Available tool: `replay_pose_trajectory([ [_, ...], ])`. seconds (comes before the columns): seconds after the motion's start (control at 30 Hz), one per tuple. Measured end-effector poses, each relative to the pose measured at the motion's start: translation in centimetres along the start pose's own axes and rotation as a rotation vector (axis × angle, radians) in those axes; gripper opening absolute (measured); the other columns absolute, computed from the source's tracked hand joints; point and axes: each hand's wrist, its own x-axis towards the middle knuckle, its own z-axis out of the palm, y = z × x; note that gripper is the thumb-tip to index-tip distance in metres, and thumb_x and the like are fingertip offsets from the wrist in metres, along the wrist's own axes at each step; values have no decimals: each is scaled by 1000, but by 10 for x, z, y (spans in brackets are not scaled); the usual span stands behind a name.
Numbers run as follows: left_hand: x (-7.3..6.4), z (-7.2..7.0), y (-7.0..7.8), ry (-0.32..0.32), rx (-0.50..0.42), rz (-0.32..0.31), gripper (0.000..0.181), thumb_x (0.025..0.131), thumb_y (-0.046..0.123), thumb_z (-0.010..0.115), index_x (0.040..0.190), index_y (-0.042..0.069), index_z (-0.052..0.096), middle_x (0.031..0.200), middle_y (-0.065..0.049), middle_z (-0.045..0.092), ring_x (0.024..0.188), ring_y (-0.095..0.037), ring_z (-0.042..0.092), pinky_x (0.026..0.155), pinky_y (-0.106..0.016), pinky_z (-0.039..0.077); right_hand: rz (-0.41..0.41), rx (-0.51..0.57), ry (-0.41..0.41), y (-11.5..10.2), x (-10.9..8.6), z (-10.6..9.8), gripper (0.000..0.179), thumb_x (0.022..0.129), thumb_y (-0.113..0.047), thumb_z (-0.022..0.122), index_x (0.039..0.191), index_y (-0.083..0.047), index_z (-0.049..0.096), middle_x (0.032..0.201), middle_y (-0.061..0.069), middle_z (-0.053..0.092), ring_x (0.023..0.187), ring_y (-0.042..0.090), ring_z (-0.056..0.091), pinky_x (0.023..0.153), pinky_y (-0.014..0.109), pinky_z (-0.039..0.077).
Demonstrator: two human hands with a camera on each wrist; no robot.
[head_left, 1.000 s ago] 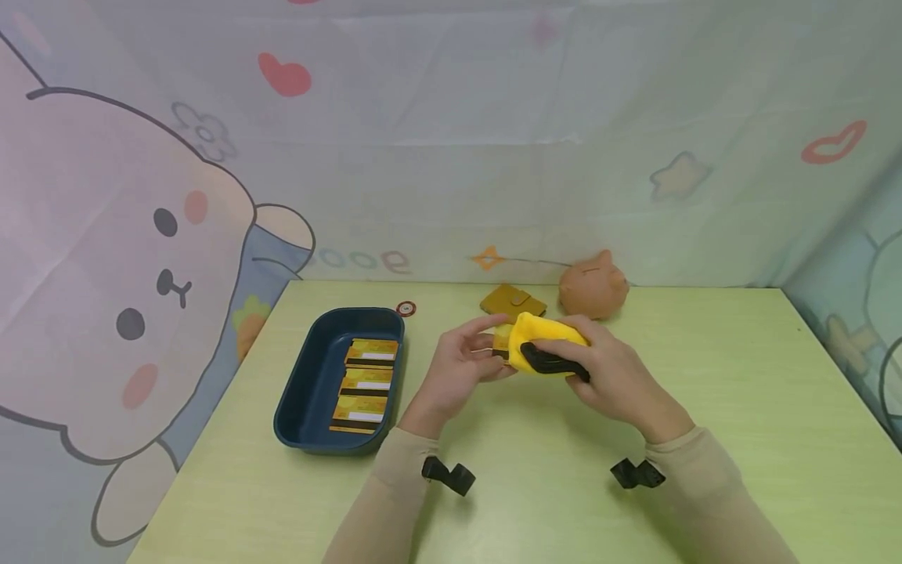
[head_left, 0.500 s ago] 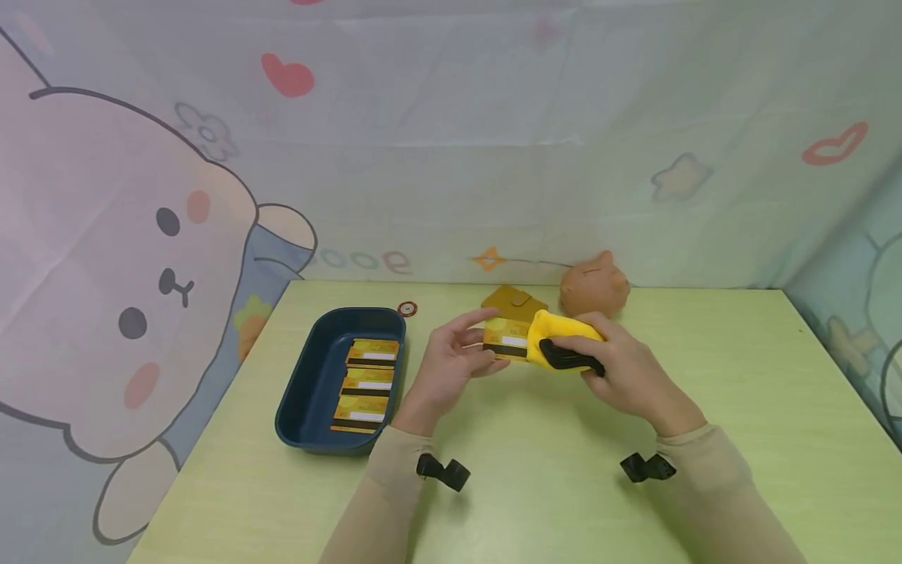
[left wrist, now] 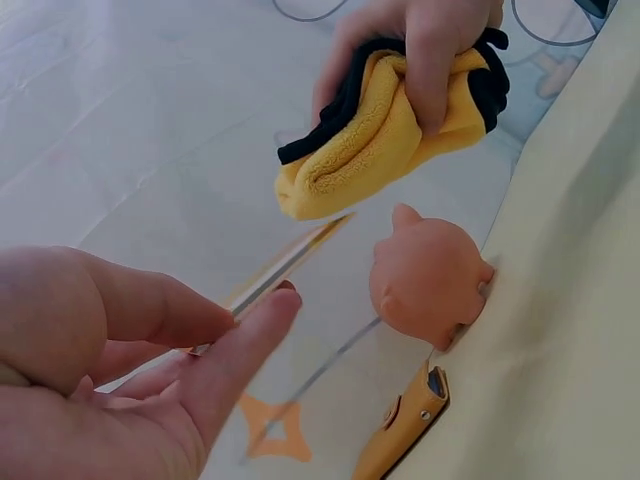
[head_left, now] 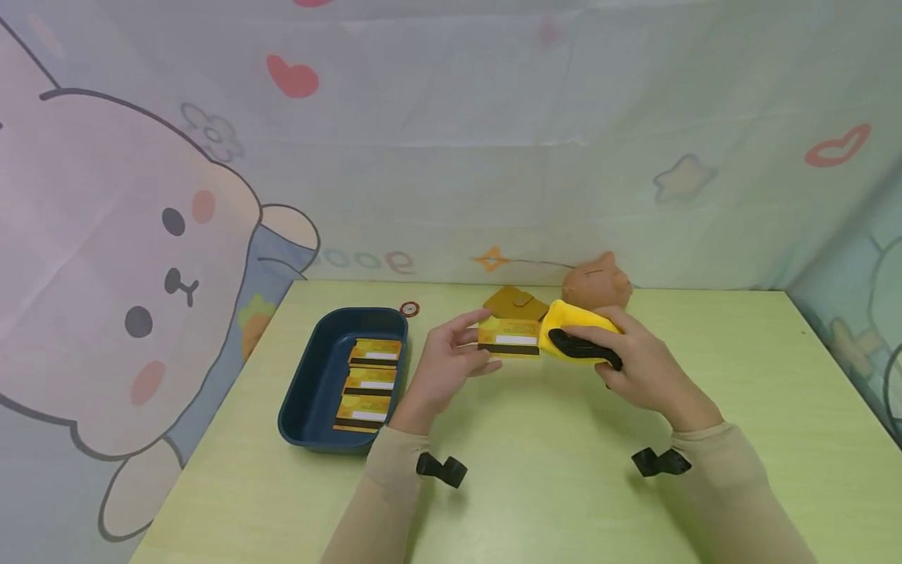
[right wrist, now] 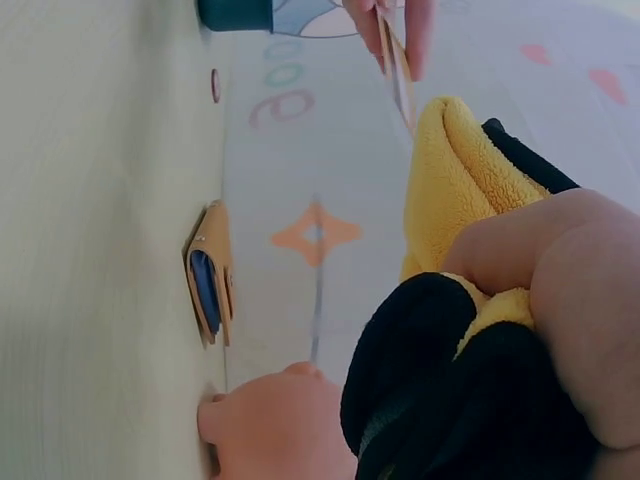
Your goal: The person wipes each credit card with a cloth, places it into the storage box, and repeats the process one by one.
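My left hand (head_left: 451,364) pinches a gold card (head_left: 509,338) at its left edge, thumb and fingers on either side. The card has a dark stripe and a white strip, and is held above the table. To its right my right hand (head_left: 644,364) grips a folded yellow cloth (head_left: 567,321) with black edging. In the left wrist view the folded cloth (left wrist: 350,160) hangs beyond the card (left wrist: 290,258). From the right wrist, the plush folds of the cloth (right wrist: 460,170) show close up, near the far end of the card.
A dark blue tray (head_left: 296,407) stands at the left, with three gold cards (head_left: 368,382) in a column inside. Beside its back corner lies a red-rimmed chip (head_left: 409,309). Behind the hands are a tan wallet (head_left: 510,301) and an orange piggy bank (head_left: 599,282), near the backdrop.
The cloth has moved right along the card and off its right end with my right hand, uncovering the card's face. My left hand has shifted slightly left, still pinching the card.
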Motion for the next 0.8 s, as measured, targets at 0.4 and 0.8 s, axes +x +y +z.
replay_pose_trajectory([
  [0.4, -5, -7, 9, 58, 177, 55, 58, 92, -13, 65, 145, 11, 62, 86, 0, 56, 73, -16, 50, 69, -24, 55, 36, 1, -1, 0, 0, -7, 75, 72, 15, 79, 138, -20, 67, 137, 16, 58, 106, 35, 62, 70, 47, 57],
  [0.8, -31, -36, 38, 32, 360, 146, 55, 96, -6, 65, 146, 16, 60, 69, -1, 35, 63, -19, 45, 58, -27, 35, 145, -12, -65, 1, 0, -11, 72, 78, 8, 78, 143, -20, 64, 139, 17, 55, 105, 38, 62, 72, 51, 57],
])
